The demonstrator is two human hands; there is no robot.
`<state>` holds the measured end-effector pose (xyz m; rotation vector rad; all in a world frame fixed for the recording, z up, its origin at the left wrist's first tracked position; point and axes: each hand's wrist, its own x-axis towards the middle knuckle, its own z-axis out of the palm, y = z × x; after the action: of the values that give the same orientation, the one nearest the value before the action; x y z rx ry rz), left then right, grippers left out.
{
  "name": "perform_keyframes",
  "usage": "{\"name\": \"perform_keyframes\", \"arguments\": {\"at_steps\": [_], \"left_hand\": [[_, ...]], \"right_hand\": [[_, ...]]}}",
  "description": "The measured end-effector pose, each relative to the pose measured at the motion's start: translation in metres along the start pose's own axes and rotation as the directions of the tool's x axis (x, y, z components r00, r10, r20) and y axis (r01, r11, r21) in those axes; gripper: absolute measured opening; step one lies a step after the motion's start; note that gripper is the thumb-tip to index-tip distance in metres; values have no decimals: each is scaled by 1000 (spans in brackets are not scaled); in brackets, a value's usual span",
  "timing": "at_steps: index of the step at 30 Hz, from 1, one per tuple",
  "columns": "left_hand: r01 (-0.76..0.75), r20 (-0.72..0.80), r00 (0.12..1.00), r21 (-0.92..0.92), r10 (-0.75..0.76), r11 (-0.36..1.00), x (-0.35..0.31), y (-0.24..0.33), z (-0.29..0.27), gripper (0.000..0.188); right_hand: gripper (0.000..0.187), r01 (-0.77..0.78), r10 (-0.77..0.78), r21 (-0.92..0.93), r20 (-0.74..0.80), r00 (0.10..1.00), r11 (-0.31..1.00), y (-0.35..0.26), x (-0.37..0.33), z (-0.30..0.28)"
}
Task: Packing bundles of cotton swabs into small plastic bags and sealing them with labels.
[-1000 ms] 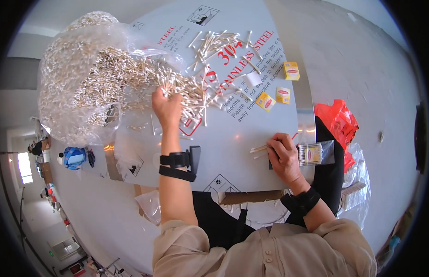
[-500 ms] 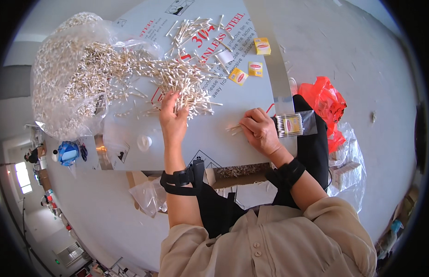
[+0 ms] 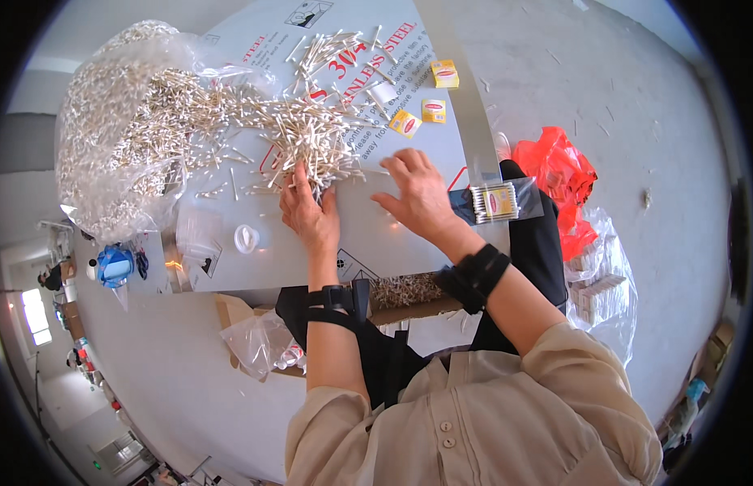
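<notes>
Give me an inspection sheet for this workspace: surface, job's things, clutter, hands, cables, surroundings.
Surface: white printed board on the person's lap, serving as a table.
Job's things: loose heap of cotton swabs spilling from a large clear plastic bag of swabs; a filled small clear packet of swabs at the board's right edge.
Clutter: three small yellow labels, a white round cap, empty clear bags by the knee.
Hands: left hand fingers in the heap's near edge; right hand open, flat on the board.
Cables: nothing seen.
Surroundings: grey concrete floor, red plastic bag, clear bag of packed boxes.
</notes>
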<state>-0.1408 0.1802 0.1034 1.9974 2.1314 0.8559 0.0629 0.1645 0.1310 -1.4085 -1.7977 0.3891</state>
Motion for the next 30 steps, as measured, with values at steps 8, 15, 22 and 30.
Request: {"name": "perform_keyframes", "arguments": {"at_steps": [8,15,22,30], "left_hand": [[-33,-18,999,25,33,999,-3,5,5,74],[8,-36,999,90,-5,996,8,-20,-3,70],[-114,-182,977,16,115,993,-5,5,-14,56],[164,199,967,0,-161,986,19,80,8,27]], "right_hand": [[16,136,-70,-321,210,975,937,-1,30,44],[4,242,-162,-330,251,954,913,23,12,0],[29,92,-75,-91,166,983,992,22,-21,-32],[20,-38,39,-63,22,999,997,15,-18,-9]]}}
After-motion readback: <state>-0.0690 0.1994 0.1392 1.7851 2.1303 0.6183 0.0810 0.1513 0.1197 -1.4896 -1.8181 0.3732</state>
